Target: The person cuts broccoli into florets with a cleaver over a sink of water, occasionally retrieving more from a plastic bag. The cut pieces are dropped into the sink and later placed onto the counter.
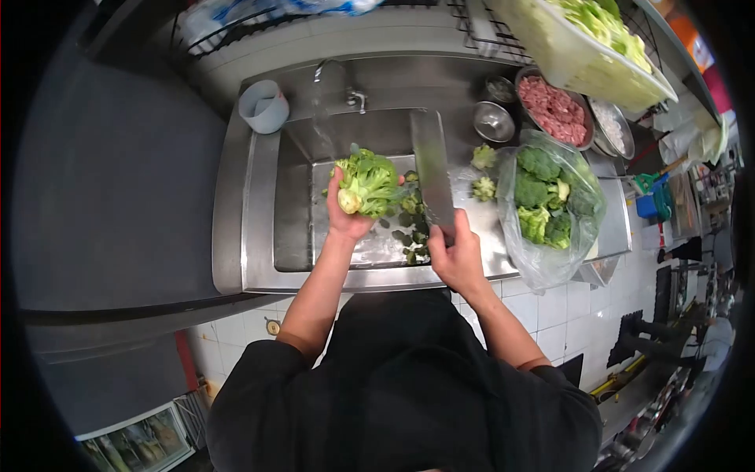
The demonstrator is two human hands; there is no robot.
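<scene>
My left hand point(346, 222) cradles a broccoli head point(376, 177) over the sink, its pale cut stem turned toward me. My fingers are mostly hidden beneath the florets. In my right hand point(462, 261) is the handle of a cleaver point(432, 161), its broad metal blade pointing away from me along the right side of the basin. The blade is just right of the broccoli. Below, green trimmings point(413, 236) lie on the bottom of the steel sink point(292, 206).
Water runs from the faucet point(356, 100) side. A plastic container point(263, 108) stands at the back left. On the right are loose broccoli florets point(483, 188), a clear bag of broccoli point(543, 189), a small metal bowl point(494, 122) and a bowl of minced meat point(554, 110). A vegetable tub point(605, 75) overhangs.
</scene>
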